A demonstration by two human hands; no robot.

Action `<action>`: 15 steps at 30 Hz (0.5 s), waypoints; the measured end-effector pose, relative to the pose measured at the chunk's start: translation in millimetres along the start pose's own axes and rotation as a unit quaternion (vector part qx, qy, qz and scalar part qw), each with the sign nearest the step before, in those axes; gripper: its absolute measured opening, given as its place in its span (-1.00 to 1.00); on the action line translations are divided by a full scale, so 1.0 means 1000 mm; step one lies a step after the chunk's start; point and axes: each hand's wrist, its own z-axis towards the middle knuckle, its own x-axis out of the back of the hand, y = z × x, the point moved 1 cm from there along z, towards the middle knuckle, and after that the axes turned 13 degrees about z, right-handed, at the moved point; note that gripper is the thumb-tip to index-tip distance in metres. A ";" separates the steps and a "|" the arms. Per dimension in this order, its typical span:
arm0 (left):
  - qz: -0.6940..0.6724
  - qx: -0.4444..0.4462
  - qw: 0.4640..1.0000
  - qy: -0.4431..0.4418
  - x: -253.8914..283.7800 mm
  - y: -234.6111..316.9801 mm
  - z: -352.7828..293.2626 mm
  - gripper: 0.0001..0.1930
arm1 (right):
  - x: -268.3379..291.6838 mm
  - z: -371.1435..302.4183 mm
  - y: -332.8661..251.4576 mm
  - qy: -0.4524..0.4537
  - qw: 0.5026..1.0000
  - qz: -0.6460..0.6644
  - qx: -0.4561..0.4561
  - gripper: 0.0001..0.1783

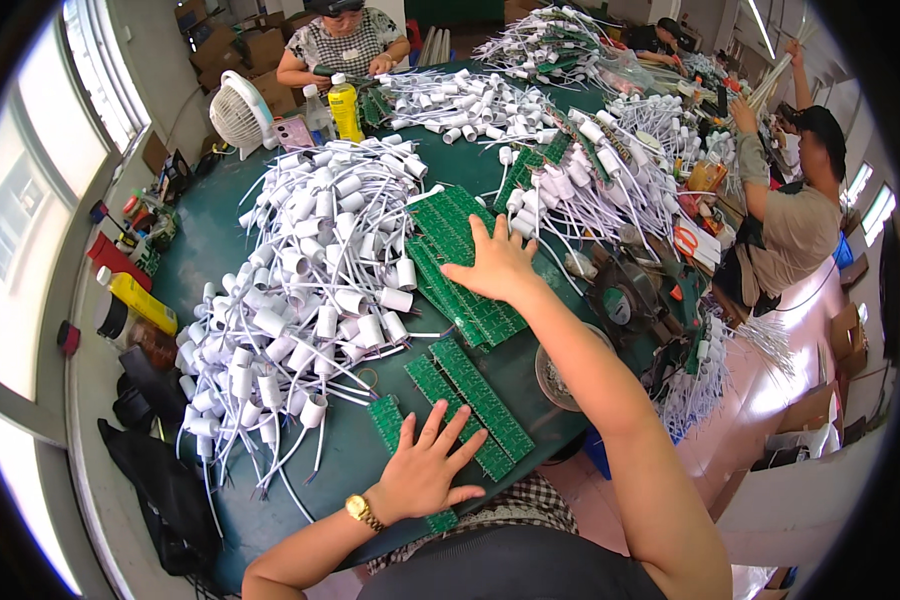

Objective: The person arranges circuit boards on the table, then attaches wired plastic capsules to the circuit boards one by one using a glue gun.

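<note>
My left hand (422, 478), a gold watch (363, 512) on its wrist, lies with fingers spread over a narrow green circuit board strip (384, 418). Its fingertips reach the edge of two wider green circuit board panels (488, 425) side by side near the table's front edge. Farther off, my right hand (498, 265) rests with fingers spread on a stack of larger green circuit board panels (450, 215). That hand covers part of the top panel. Neither hand grips anything. White cylindrical parts with white cables (315, 270) are heaped left of the stack.
Another cable heap (580, 185) lies beyond my right hand. A round bowl (550, 380) sits under my right forearm. A yellow bottle (345, 108) and white fan (240, 115) stand at the back. Co-workers sit at the far side and right. Black cloth (155, 490) hangs at the left edge.
</note>
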 end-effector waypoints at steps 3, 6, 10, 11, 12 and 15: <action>-0.044 0.062 0.994 0.073 -0.005 -0.012 0.023 -0.47 | 0.002 0.005 0.000 -0.026 1.000 -0.012 -0.008 0.15; -0.061 0.073 0.993 0.072 -0.012 -0.027 0.046 -0.42 | -0.002 0.007 0.003 -0.013 1.000 -0.012 0.012 0.12; -0.043 0.031 0.998 0.044 -0.007 -0.011 0.055 -0.31 | 0.003 0.009 0.013 0.021 0.999 0.041 0.022 0.13; -0.041 0.030 0.998 0.047 -0.006 -0.010 0.055 -0.31 | 0.007 0.009 0.017 0.024 0.999 0.040 0.023 0.13; -0.041 0.029 0.998 0.048 -0.005 -0.011 0.054 -0.30 | 0.012 0.008 0.021 0.030 0.995 0.096 0.028 0.14; -0.072 0.108 0.987 0.096 0.018 -0.022 0.050 -0.25 | 0.027 -0.018 0.018 0.091 0.973 0.198 0.078 0.10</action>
